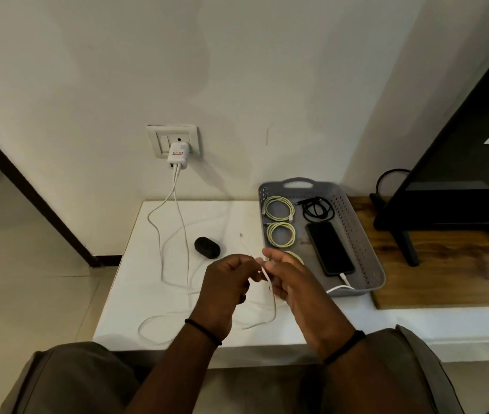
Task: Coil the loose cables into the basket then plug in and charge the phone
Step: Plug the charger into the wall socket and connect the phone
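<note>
A grey perforated basket [357,210] stands on the white table [135,282]. Inside lie yellow-green coiled cables [279,208], a black coiled cable [317,209] and a dark phone [330,248] with a white cable plugged into its near end. A white charger [177,156] sits in the wall socket, two white cables hanging from it onto the table. My left hand [227,283] and my right hand [289,277] meet above the table, both pinching a loose white cable [268,294] whose free plug end [241,235] points away from me.
A small black oval case [206,247] lies on the table left of the basket. A wooden surface [446,264] to the right carries a black television stand [410,246]. Loops of white cable spread over the table's near left part.
</note>
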Tool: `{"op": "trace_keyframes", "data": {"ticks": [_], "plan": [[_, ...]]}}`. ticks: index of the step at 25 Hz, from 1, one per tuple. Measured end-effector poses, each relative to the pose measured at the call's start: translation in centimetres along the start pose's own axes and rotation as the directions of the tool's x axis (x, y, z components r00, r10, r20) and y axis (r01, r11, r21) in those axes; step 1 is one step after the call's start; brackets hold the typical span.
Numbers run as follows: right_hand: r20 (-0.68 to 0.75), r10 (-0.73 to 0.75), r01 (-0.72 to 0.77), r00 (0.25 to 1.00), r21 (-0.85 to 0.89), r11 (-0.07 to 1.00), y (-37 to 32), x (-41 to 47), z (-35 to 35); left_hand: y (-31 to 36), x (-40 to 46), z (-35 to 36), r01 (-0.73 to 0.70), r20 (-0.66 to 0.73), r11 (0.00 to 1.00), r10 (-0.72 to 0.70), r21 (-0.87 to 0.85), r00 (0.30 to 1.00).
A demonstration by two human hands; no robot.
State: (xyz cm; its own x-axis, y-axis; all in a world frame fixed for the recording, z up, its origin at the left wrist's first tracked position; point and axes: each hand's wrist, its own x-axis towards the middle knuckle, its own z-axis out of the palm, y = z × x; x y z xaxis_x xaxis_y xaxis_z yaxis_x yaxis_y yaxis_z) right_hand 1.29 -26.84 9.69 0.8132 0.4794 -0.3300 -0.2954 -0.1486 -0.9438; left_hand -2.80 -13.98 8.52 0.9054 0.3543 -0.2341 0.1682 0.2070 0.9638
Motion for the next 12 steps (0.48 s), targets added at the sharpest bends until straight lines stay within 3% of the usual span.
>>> {"op": "trace_keyframes", "data": {"ticks": [3, 6, 7, 9, 11, 12], "plan": [[-0.158, -0.099, 0.103, 0.982, 0.014, 0.995, -0.3, 1.4, 0.1, -1.1, 0.3, 1.1, -0.106, 0.193, 0.960, 0.056, 0.259, 0.980], [-0.340, -0.224, 0.232, 0.913, -0.017, 0.972, 0.9, 2.5, 0.0, -1.3, 2.1, 0.0, -0.125, 0.380, 0.875, -0.071, 0.468, 0.922], [-0.368, -0.256, 0.271, 0.894, -0.011, 0.962, 1.3, 2.9, -0.3, -1.6, 3.4, -0.8, -0.053, 0.334, 0.875, -0.128, 0.482, 0.934], [-0.399, -0.285, 0.307, 0.872, -0.007, 0.952, 1.9, 3.6, -0.9, -2.0, 6.4, -2.5, 0.134, 0.027, 0.905, -0.159, 0.404, 0.987], [-0.399, -0.308, 0.313, 0.864, -0.055, 0.948, 2.4, 4.5, -1.1, -3.2, 10.1, -3.9, 0.226, -0.287, 0.919, -0.133, 0.324, 0.949], [-0.391, -0.307, 0.300, 0.868, -0.082, 0.951, 2.7, 4.9, -1.0, -3.8, 11.7, -4.1, 0.273, -0.372, 0.908, -0.145, 0.318, 0.917]]}}
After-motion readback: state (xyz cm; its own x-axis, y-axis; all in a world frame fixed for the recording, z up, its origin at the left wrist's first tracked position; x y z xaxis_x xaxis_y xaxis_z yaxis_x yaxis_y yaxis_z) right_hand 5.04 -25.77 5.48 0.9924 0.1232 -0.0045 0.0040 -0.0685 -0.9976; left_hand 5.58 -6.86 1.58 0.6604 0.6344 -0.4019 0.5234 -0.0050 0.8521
